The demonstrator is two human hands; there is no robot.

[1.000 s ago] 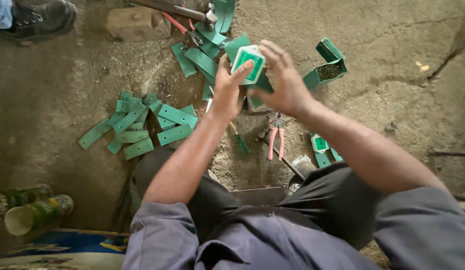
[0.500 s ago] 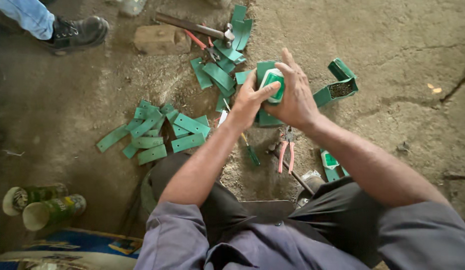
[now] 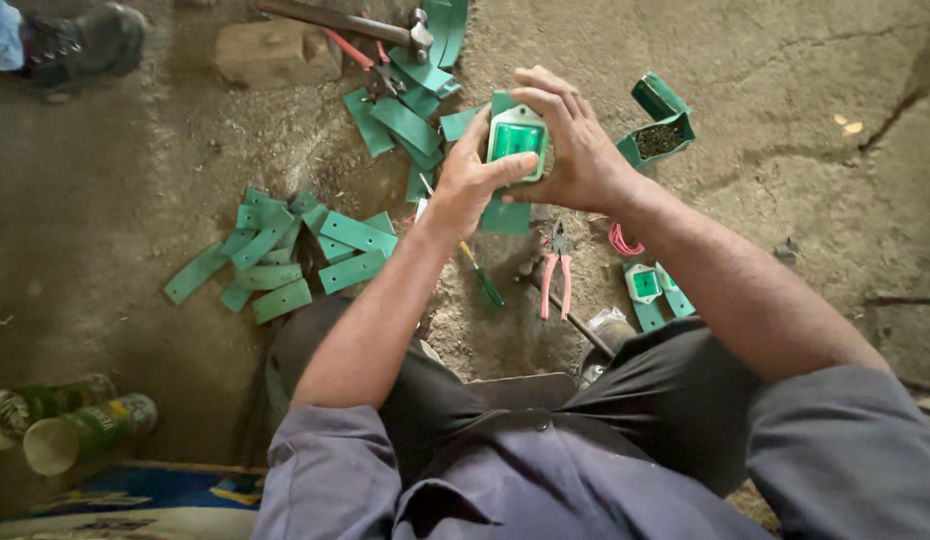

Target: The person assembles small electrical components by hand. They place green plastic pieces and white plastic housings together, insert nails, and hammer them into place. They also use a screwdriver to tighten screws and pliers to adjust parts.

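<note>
Both hands meet over the dirt floor (image 3: pixel 785 150), held up in front of the seated person's knees. Between them sits a small green rectangular case (image 3: pixel 516 140) with a pale rim. The left hand (image 3: pixel 472 180) grips it from the near left side, thumb pressed across its lower face. The right hand (image 3: pixel 575 145) wraps it from the right and far side, fingers (image 3: pixel 545 95) curled over its top edge. The case is clear of the ground.

Directly below the hands, on the floor, lie pink-handled pliers (image 3: pixel 555 275) and a green-handled screwdriver (image 3: pixel 482 280). A pile of flat green strips (image 3: pixel 285 255) lies to the left, more green strips (image 3: pixel 410 115) beyond the hands near a hammer (image 3: pixel 365 22). An open green box (image 3: pixel 660 125) stands just right of the right hand.
</note>
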